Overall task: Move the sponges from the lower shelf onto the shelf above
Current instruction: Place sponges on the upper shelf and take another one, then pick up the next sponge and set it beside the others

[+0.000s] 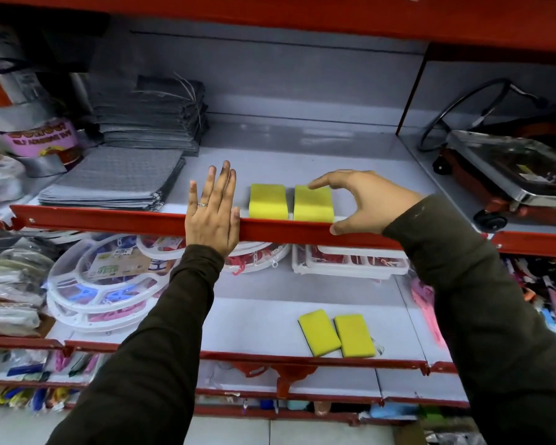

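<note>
Lying between both hands [289,203], 2 sponges [291,202] sit on the upper shelf [366,155].

Two arms in view, both in long dark brown-black sleeves reaching to the wrists. The right sleeve [482,284] shows a few pale specks near the cuff, right of centre. The left sleeve [161,332] looks plain. On the left hand [211,213], centre frame, there's a slim silvery ring [202,205] on one finger.
</note>
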Action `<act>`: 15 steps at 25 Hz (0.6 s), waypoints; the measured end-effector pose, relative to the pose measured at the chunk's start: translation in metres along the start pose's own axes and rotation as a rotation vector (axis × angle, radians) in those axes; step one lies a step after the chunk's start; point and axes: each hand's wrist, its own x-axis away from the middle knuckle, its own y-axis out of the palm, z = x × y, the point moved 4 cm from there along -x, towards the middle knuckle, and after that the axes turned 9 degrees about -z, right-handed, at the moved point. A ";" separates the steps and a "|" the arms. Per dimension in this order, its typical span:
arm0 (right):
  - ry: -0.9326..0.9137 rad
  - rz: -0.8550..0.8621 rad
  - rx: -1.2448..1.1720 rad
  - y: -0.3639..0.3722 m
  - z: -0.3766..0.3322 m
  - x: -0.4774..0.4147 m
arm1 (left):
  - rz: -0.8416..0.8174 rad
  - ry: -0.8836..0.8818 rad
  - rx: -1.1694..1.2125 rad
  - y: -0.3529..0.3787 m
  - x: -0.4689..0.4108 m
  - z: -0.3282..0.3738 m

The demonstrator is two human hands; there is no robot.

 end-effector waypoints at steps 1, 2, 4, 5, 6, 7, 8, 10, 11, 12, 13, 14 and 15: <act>-0.009 -0.014 -0.048 0.006 -0.005 0.014 | -0.003 -0.001 0.003 0.000 0.000 0.000; -0.024 -0.035 -0.099 0.012 -0.010 0.026 | -0.002 -0.001 0.001 0.000 0.001 0.000; -0.067 -0.096 -0.177 0.034 -0.018 0.041 | -0.006 -0.008 0.001 0.002 0.001 0.000; -0.081 -0.134 -0.188 0.050 -0.019 0.043 | -0.007 -0.008 0.004 0.003 0.001 -0.001; -0.073 -0.184 -0.186 0.068 -0.017 0.043 | -0.004 -0.006 0.005 0.004 0.002 -0.001; -0.042 -0.245 -0.174 0.087 -0.014 0.040 | 0.003 -0.004 0.002 0.004 0.002 -0.001; 0.002 -0.314 -0.149 0.109 -0.007 0.036 | 0.007 -0.001 0.000 0.005 0.001 -0.002; 0.094 -0.440 -0.080 0.154 0.011 0.024 | 0.014 0.001 -0.001 0.006 0.001 -0.003; 0.136 -0.483 -0.055 0.175 0.022 0.017 | 0.020 0.003 -0.002 0.006 0.001 -0.003; 0.174 -0.516 -0.038 0.194 0.033 0.011 | 0.026 0.003 -0.004 0.007 0.001 -0.003; 0.206 -0.544 -0.017 0.211 0.043 0.005 | 0.029 0.001 -0.008 0.009 0.001 -0.003; 0.228 -0.568 0.017 0.228 0.052 0.000 | 0.031 -0.004 -0.012 0.010 0.001 -0.003; 0.241 -0.590 0.065 0.243 0.060 -0.005 | 0.036 -0.008 -0.016 0.011 0.001 -0.004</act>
